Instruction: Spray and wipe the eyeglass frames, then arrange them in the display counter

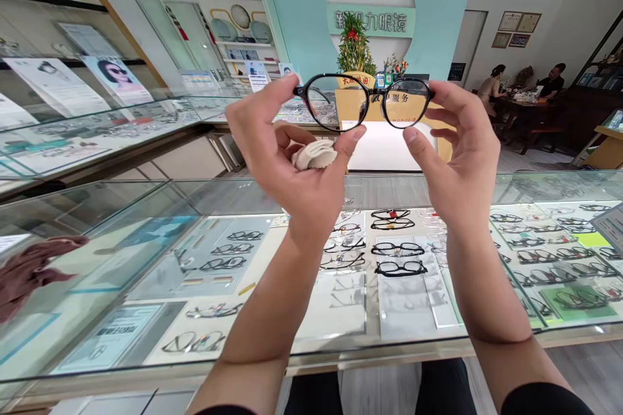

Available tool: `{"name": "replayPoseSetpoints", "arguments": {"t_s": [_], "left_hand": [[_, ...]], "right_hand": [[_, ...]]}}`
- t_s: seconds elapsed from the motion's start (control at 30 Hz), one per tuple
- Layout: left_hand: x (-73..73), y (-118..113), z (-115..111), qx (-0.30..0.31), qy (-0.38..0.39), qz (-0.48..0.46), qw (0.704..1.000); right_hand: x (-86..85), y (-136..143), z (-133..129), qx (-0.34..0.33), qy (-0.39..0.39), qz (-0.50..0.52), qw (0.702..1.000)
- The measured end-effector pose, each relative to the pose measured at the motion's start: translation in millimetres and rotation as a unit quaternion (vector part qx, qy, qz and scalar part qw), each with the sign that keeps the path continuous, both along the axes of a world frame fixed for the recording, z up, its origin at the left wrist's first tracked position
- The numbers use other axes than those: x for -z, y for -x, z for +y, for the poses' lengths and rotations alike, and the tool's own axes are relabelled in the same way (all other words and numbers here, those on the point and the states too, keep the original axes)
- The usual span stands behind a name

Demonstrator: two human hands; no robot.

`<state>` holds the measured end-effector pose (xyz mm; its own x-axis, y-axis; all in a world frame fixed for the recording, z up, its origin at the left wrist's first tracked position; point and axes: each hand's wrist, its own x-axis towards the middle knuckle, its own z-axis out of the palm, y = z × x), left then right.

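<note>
A pair of black-rimmed eyeglasses is held up above the glass counter, its clear lenses facing me. My left hand grips the left side of the frame between thumb and index finger. A folded off-white cloth is tucked in the palm of that same hand, under the curled fingers. On the other side, my right hand pinches the right end of the frame, with its thumb near the lower rim. The far ends of the temples are mostly hidden.
Under my arms lies a glass display case with rows of eyeglass frames. A brown cloth rests at the left. Another glass counter runs behind it. A reception desk stands ahead; people sit at a table far right.
</note>
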<state>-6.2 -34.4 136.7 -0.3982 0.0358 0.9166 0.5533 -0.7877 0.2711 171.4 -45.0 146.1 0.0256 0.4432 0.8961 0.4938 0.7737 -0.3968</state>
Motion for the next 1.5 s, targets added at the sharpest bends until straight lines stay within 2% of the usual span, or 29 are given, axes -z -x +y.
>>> {"name": "replayPoseSetpoints", "arguments": {"t_s": [0.13, 0.27, 0.33, 0.5, 0.67, 0.87, 1.07, 1.23, 1.4, 1.5], "left_hand": [[1.4, 1, 5, -0.008, -0.01, 0.0, 1.0], [5.4, 3, 16, 0.02, -0.053, 0.002, 0.998], [6.8, 5, 20, 0.039, -0.048, 0.009, 0.998], [8.4, 14, 18, 0.06, 0.082, 0.021, 0.995], [7.2, 13, 13, 0.071, 0.091, 0.007, 0.993], [7.4, 12, 15, 0.08, 0.143, -0.021, 0.986], [9.1, 15, 18, 0.044, 0.137, -0.002, 0.99], [7.4, 14, 15, 0.012, 0.112, -0.003, 0.994], [7.2, 15, 13, 0.021, 0.106, -0.003, 0.994], [7.8, 15, 13, -0.013, 0.096, 0.004, 0.995]], "right_hand": [[2.0, -1, 2, -0.012, 0.01, -0.005, 1.0], [3.9, -1, 5, -0.023, 0.001, 0.015, 1.0], [3.9, -1, 5, -0.034, -0.016, 0.042, 0.998], [1.1, 0, 2, 0.006, 0.0, 0.043, 0.999], [0.8, 2, 0, -0.007, 0.004, 0.047, 0.999], [2.7, 3, 1, 0.003, -0.001, 0.049, 0.999], [3.0, 3, 2, 0.002, -0.002, 0.04, 0.999], [5.9, 0, 11, -0.026, 0.011, 0.045, 0.999], [9.4, -4, 20, -0.022, 0.031, 0.024, 0.999], [8.9, -5, 21, -0.021, 0.035, 0.02, 0.999]]}}
